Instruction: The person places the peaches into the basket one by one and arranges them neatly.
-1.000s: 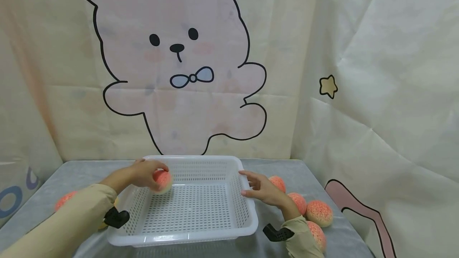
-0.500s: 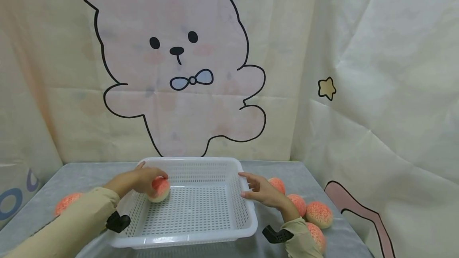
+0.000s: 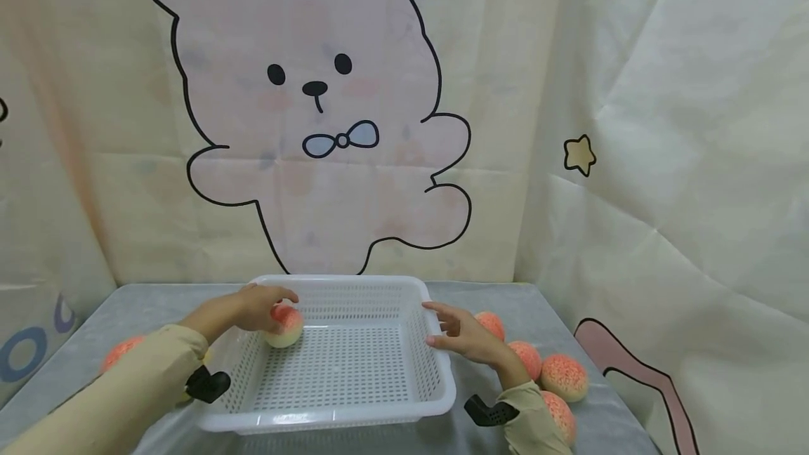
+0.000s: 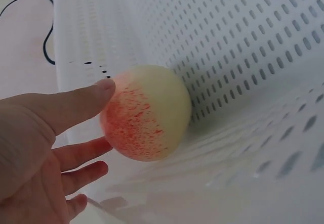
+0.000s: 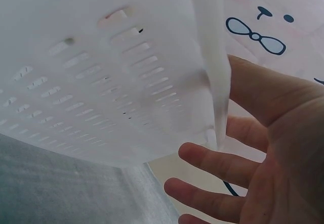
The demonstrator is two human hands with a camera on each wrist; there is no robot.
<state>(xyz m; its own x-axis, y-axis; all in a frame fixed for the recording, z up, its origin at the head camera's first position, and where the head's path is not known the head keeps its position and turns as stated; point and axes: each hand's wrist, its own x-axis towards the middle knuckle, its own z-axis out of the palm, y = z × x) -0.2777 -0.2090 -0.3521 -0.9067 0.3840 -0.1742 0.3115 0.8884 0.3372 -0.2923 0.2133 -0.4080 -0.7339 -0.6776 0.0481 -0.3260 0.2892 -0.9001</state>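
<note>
A white perforated plastic basket (image 3: 329,416) stands on the table in front of me. Inside it, by the far left corner, lies a peach (image 3: 287,328), cream with a red-speckled side. My left hand (image 3: 255,306) is over the peach, fingers spread loosely. In the left wrist view the thumb tip and the forefinger are right at the edge of the peach (image 4: 152,115). At the basket's right side, my right hand (image 3: 468,335) holds the rim. The right wrist view has the rim (image 5: 217,82) between the thumb side and the lower fingers (image 5: 212,161).
Several similar peaches (image 3: 564,376) lie on the grey-covered table (image 3: 499,293) to the right, beside the right forearm. Another peach (image 3: 123,351) is at the left, partly behind the left sleeve (image 3: 126,385). A printed cloth (image 3: 493,216) hangs behind the table.
The left hand has loosened from the peach and lifted slightly, leaving the peach on the basket's left side. The right hand has stayed at the rim.
</note>
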